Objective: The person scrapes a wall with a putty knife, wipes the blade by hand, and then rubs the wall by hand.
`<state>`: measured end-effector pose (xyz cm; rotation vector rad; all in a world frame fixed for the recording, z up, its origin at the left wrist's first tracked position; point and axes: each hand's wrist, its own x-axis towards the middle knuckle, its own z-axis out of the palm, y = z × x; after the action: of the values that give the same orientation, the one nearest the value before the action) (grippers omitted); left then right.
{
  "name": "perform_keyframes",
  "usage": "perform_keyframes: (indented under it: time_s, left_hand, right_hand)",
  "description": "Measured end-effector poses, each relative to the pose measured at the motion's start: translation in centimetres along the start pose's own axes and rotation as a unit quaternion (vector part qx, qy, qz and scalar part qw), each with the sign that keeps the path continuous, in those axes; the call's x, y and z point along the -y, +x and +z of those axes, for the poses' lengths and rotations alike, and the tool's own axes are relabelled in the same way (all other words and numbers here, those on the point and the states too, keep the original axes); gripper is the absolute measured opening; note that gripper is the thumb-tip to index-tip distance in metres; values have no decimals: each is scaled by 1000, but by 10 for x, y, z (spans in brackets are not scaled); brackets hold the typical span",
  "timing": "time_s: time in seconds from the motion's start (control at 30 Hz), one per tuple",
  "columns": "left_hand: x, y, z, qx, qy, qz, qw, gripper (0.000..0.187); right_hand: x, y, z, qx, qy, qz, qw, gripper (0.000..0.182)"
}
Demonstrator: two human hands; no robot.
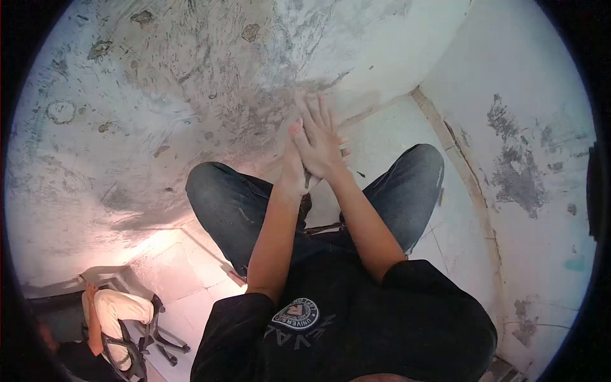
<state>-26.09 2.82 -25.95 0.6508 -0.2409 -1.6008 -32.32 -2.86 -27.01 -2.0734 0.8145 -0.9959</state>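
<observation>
My right hand (321, 145) lies across my left hand (293, 167), palm against palm, in front of my lap. The right fingers are stretched out and point toward the wall, slightly blurred at the tips. Under them the left hand is mostly covered. Several of its fingertips stick out past the right edge of my right hand. A small dark patch shows between the heels of the two hands, and I cannot tell whether it is a thing or a shadow. Pale dust coats the skin.
A stained, pitted plaster wall (210, 83) rises ahead, with another patchy wall (528, 127) on the right. My bent knees in jeans (223, 197) flank the hands above a pale tiled floor (445, 239). At lower left, another person (124, 305) sits on a black wheeled chair (167, 337).
</observation>
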Motion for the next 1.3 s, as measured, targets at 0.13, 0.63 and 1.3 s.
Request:
perform_keyframes:
  time_s: [0.13, 0.63, 1.3]
  left_hand:
    - [7, 6, -37, -46, 26, -80, 995, 68]
    - [8, 16, -80, -112, 61, 56, 990, 51]
    - [37, 10, -62, -145, 529, 248, 798, 53]
  right_hand:
    - [-63, 17, 18, -37, -192, 170, 966, 75]
    - [-97, -22, 9, 162, 92, 156, 970, 71]
    - [-74, -29, -14, 23, 862, 213, 460, 107]
